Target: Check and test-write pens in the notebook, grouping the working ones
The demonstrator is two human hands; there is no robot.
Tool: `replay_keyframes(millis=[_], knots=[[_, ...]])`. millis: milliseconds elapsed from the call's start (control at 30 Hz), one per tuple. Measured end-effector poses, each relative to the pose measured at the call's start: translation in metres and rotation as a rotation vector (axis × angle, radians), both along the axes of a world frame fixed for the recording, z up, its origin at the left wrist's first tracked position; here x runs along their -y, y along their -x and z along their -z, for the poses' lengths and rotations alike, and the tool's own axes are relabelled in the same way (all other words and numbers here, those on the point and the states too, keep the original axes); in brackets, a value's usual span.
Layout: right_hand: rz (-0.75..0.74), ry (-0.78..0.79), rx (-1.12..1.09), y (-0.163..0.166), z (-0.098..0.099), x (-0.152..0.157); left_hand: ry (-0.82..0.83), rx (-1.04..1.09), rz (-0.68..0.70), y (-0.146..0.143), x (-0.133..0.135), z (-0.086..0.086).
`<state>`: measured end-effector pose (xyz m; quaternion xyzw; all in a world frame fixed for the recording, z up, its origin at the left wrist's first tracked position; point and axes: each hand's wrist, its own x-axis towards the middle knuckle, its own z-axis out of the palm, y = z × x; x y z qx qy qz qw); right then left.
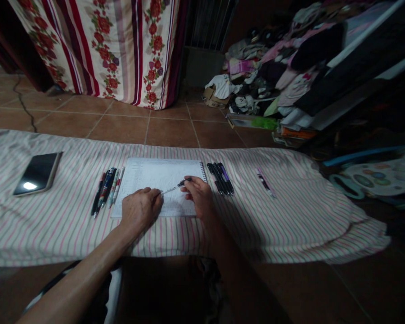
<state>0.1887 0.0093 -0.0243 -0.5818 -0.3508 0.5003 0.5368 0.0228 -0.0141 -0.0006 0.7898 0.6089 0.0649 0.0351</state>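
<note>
Over a spiral notebook (148, 173) with a written page, a slim pen (170, 190) spans the gap between my hands. It has a clear or pale shaft and a black end. My left hand (140, 208) is closed at the shaft's left end and rests on the page. The fingers of my right hand (200, 192) pinch the black end. Left of the notebook lies a row of several pens (106, 189), some patterned. On its right side is a group of several black pens (220, 178), one with a purple part.
A striped cloth (283, 216) covers the table. On it lie a phone (38, 173) at the left and a single pink and dark pen (265, 182) at the right. Beyond are a floral curtain (104, 49) and a heap of clothes (266, 67).
</note>
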Motion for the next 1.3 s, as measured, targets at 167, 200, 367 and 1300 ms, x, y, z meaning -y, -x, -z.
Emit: replay_keyframes(millis=[167,200,367,1300], knots=[[-0.003,-0.063,0.148,-0.009,0.005,-0.004,-0.054,-0.036,0.0,0.001,-0.002,0.002],[-0.013,-0.08,0.182,-0.009,0.006,-0.005,-0.058,-0.039,-0.003,0.001,-0.002,0.002],[-0.053,-0.114,0.249,-0.011,0.011,-0.003,-0.078,-0.021,-0.003,-0.001,-0.006,0.007],[-0.003,-0.176,0.916,-0.023,0.01,-0.001,-0.127,-0.007,-0.014,-0.003,-0.011,0.012]])
